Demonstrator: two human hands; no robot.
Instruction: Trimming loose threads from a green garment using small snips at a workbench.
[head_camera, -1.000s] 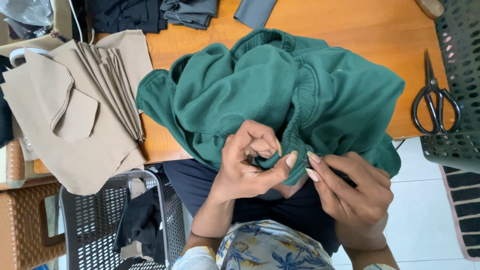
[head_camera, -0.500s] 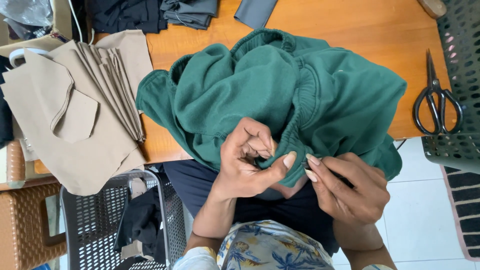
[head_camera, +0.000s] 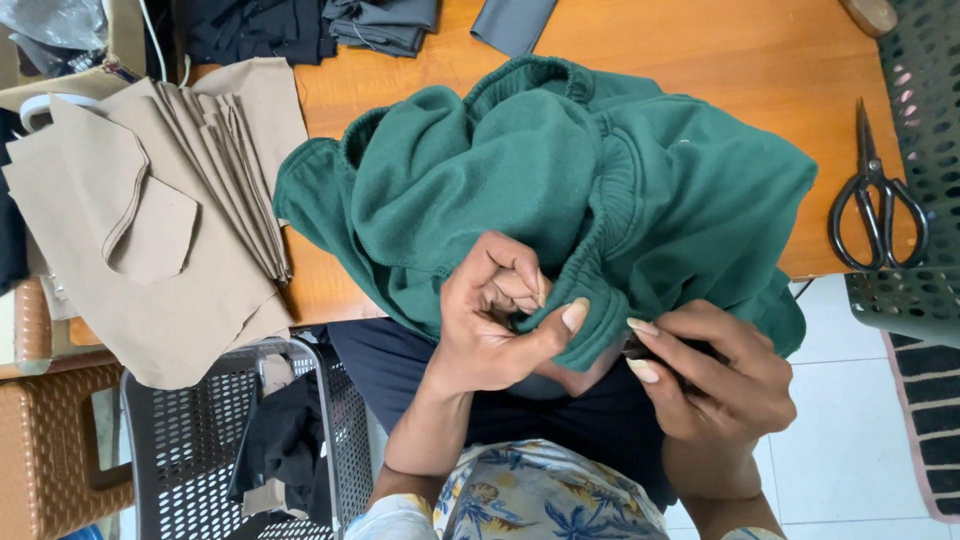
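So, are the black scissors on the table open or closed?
Closed. The scissors lie flat on the wooden table, their blades together in one straight point, handles side by side.

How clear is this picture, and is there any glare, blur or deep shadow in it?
Head view: soft, even daylight, no harsh glare; the wooden table shows only a mild sheen. The green garment and both hands, left hand and right hand, are sharp, without motion blur. Shadows sit in the garment's folds and under the table edge; the scissors look crisp too.
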